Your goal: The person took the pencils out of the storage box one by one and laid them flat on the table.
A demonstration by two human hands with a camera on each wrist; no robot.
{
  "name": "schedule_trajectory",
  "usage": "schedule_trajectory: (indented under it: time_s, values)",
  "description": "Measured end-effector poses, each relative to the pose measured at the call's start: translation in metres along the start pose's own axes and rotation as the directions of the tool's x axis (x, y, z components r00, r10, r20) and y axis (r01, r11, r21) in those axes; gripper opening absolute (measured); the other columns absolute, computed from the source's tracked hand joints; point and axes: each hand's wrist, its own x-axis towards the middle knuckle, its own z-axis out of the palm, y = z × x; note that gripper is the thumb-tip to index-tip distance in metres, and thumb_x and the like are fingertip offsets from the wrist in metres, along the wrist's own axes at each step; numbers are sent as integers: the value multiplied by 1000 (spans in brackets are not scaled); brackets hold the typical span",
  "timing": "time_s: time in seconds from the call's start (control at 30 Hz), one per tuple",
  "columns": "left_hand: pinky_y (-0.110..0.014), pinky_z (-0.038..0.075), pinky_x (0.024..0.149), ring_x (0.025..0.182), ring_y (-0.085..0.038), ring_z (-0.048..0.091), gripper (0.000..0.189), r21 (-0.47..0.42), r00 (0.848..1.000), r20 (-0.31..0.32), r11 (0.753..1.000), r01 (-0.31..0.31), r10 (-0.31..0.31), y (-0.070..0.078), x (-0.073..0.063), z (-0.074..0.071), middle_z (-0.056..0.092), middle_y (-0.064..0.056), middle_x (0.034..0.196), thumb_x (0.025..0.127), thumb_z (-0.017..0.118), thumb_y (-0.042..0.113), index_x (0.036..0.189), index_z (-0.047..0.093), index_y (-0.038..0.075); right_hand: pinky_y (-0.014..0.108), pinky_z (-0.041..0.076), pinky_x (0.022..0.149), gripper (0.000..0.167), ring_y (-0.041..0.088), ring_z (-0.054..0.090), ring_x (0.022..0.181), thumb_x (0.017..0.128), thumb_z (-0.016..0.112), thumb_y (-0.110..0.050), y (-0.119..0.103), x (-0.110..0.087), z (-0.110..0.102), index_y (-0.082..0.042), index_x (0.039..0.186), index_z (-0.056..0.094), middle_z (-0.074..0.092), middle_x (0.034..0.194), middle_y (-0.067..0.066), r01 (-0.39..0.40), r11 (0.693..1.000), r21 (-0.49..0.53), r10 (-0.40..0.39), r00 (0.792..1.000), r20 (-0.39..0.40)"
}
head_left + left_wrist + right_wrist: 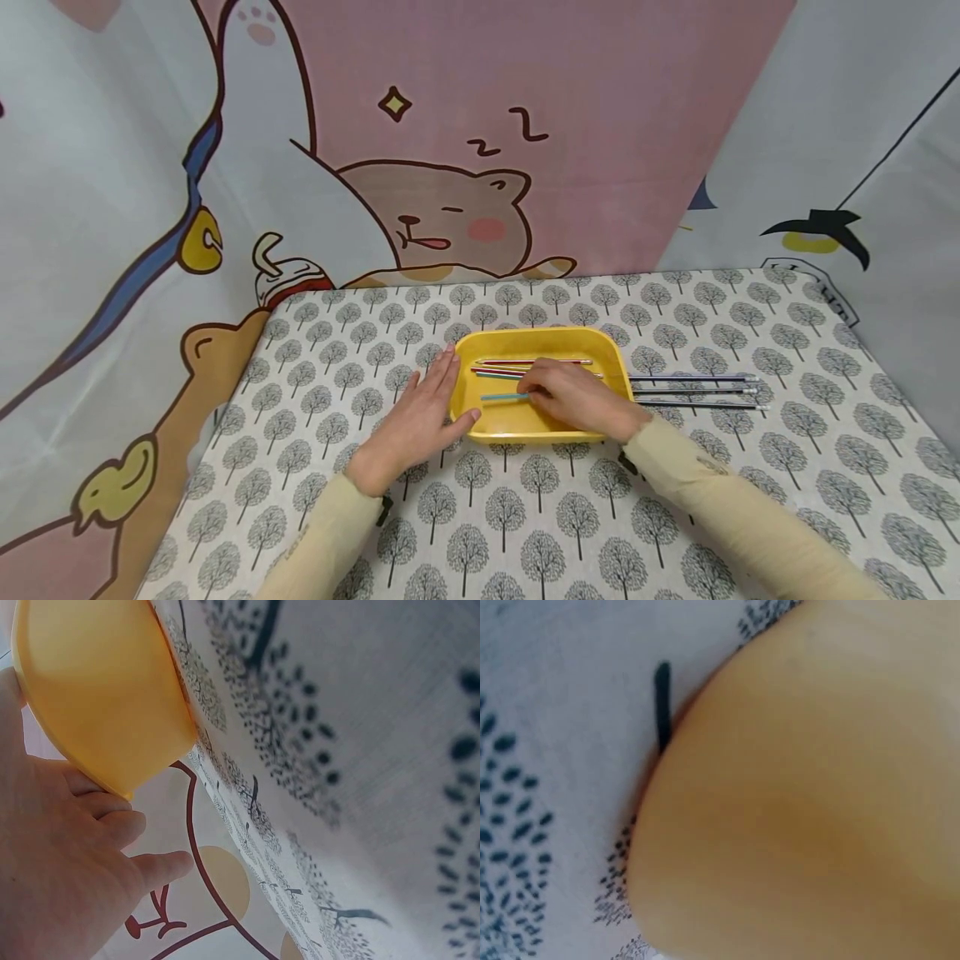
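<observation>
A yellow plastic tray (551,340) stands on the cloth in the head view, and several coloured pencils lie in it. Among them is a red pencil (573,362) near the far wall. Inside the tray my right hand (577,398) pinches a light blue pencil (498,397); its far part is hidden under the fingers. My left hand (420,418) rests against the tray's left rim with the fingers extended and the thumb over the near left corner. In the left wrist view, the left fingers (120,825) touch the tray rim. Only the tray's outer wall (795,825) fills the right wrist view.
Three dark pencils (693,391) lie roughly parallel on the cloth, just right of the tray. The table (506,521) is covered with a tree-print cloth. Behind and at the sides hangs a cartoon-printed curtain (600,167).
</observation>
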Motion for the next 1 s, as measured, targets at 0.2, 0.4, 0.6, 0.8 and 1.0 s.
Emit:
schedule_trajectory:
  time_s: [0.2, 0.4, 0.6, 0.8, 1.0]
  values:
    - [-61, 20, 123, 158, -33, 13, 89, 2, 1000, 2, 1000, 3, -3, -1, 0, 1, -2, -10, 171, 105, 42, 61, 162, 12, 0, 41, 55, 98, 21, 19, 67, 106, 98, 68, -8, -3, -2, -6, -13, 116, 77, 71, 114, 1, -2, 1000, 9, 2, 1000, -16]
    - [-61, 20, 124, 159, -33, 13, 89, -1, 1000, 6, 1000, 5, -5, -1, 0, 1, -2, -10, 171, 105, 42, 60, 162, 12, 0, 42, 56, 99, 22, 20, 68, 107, 98, 68, -7, -7, -5, -16, -12, 118, 77, 71, 113, 0, 7, 1000, 9, -6, 998, -59]
    - [-60, 18, 124, 159, -29, 9, 88, -2, 1000, 9, 1000, 6, -6, 0, 0, 1, -4, -9, 171, 105, 45, 58, 163, 12, 0, 43, 56, 99, 22, 22, 68, 108, 97, 69, -5, -8, -8, -25, -9, 118, 76, 72, 114, 2, 28, 999, 42, -24, 994, -106]
    - [-60, 18, 125, 159, -25, 4, 89, 3, 1000, 14, 1000, 7, -7, 0, 0, 1, -5, -8, 171, 105, 41, 61, 163, 11, 0, 43, 57, 96, 22, 22, 68, 107, 98, 69, -6, -10, -12, -33, -9, 118, 77, 73, 113, 2, 30, 998, 55, -22, 989, -146]
    - [-60, 19, 124, 159, -29, 8, 90, 2, 1000, 8, 1000, 5, -5, 0, 0, 1, -3, -10, 172, 105, 39, 63, 163, 11, 0, 41, 57, 94, 21, 20, 68, 106, 98, 67, -4, -12, -17, -40, -7, 117, 77, 72, 112, 1, 67, 995, 79, -51, 980, -193]
